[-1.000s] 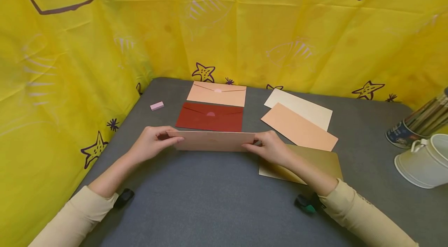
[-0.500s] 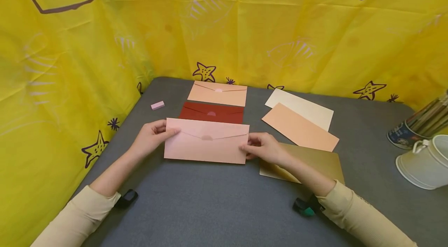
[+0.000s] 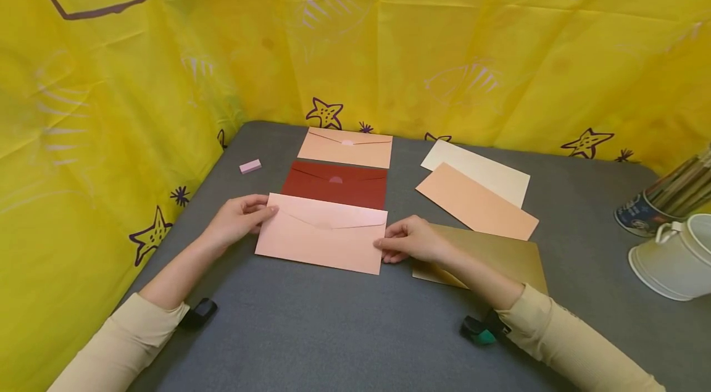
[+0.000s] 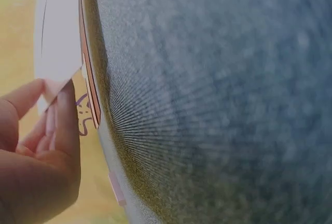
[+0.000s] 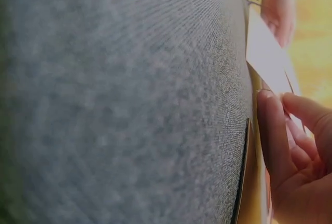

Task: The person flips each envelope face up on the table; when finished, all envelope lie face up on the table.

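A pale pink envelope, flap side up, is held between both hands just above the grey table. My left hand pinches its left edge, thumb on top; the left wrist view shows thumb and fingertips on a corner of the envelope. On the other side my right hand pinches the right edge near the lower corner, as the envelope in the right wrist view also shows. Behind it lies a red envelope, its near part covered. Farther back is a peach envelope with a pale round seal.
To the right lie a cream envelope, a peach envelope overlapping it, and a gold envelope partly under the right forearm. A pink eraser-like block is at left. A pencil tin and white pitcher stand far right.
The pink envelope has tipped from nearly edge-on to showing its flap face, and come slightly nearer and lower. My right hand has slid down along its edge. Both hands keep hold.
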{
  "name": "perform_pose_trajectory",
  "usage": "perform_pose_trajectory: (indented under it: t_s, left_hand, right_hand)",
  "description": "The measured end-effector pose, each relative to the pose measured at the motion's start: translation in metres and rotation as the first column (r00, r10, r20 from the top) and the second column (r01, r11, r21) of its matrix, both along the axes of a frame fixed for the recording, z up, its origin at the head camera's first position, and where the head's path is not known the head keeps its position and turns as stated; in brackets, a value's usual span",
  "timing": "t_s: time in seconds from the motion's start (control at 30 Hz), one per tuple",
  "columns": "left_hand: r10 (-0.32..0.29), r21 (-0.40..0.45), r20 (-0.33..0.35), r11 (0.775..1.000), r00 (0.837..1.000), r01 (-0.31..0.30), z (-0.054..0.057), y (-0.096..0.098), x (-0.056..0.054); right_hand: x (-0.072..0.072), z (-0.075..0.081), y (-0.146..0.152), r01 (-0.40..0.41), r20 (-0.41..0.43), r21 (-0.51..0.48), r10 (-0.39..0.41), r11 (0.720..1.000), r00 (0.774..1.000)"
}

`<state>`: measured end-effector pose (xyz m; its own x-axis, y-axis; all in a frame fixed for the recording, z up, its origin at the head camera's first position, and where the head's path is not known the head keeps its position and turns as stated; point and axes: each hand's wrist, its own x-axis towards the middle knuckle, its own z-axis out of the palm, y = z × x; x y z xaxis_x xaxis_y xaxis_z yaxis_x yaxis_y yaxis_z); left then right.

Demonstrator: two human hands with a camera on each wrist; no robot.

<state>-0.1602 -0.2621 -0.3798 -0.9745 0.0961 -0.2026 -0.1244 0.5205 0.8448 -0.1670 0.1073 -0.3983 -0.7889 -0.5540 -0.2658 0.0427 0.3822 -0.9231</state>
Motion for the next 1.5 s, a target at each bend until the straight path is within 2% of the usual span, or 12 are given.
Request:
perform_pose_trajectory:
  t_s: [0.3, 0.47, 0.57, 0.73, 0.93, 1.33, 1.5]
  left_hand:
    - [-0.028, -0.195, -0.062, 0.981, 0.998, 0.015, 0.001, -0.001, 0.002]
    - [-0.081, -0.33, -0.128, 0.943, 0.988, 0.034, 0.0, 0.0, 0.0]
    - [-0.116, -0.38, -0.145, 0.923, 0.983, 0.053, -0.001, 0.001, 0.0]
    - [-0.149, -0.401, -0.124, 0.912, 0.981, 0.087, -0.001, 0.002, 0.001]
    - [-0.165, -0.4, -0.128, 0.911, 0.978, 0.101, -0.002, 0.003, 0.001]
    - [-0.18, -0.395, -0.148, 0.912, 0.972, 0.109, -0.002, 0.003, 0.001]
    - [-0.186, -0.396, -0.156, 0.911, 0.97, 0.111, -0.002, 0.003, 0.001]
  right_hand:
    - [-0.003, 0.003, -0.005, 0.034, -0.043, 0.136, -0.029, 0.99, 0.999]
    - [-0.007, 0.003, -0.006, 0.031, -0.04, 0.181, -0.024, 0.983, 0.999]
    - [-0.009, 0.003, -0.007, 0.036, -0.018, 0.194, -0.033, 0.98, 0.999]
    - [-0.012, 0.003, -0.008, 0.047, 0.024, 0.212, -0.053, 0.976, 0.998]
    - [-0.014, 0.002, -0.009, 0.053, 0.06, 0.209, -0.067, 0.976, 0.996]
    - [-0.016, 0.001, -0.008, 0.049, 0.07, 0.22, -0.066, 0.974, 0.995]
    - [-0.014, 0.002, -0.006, 0.04, 0.061, 0.191, -0.052, 0.981, 0.997]
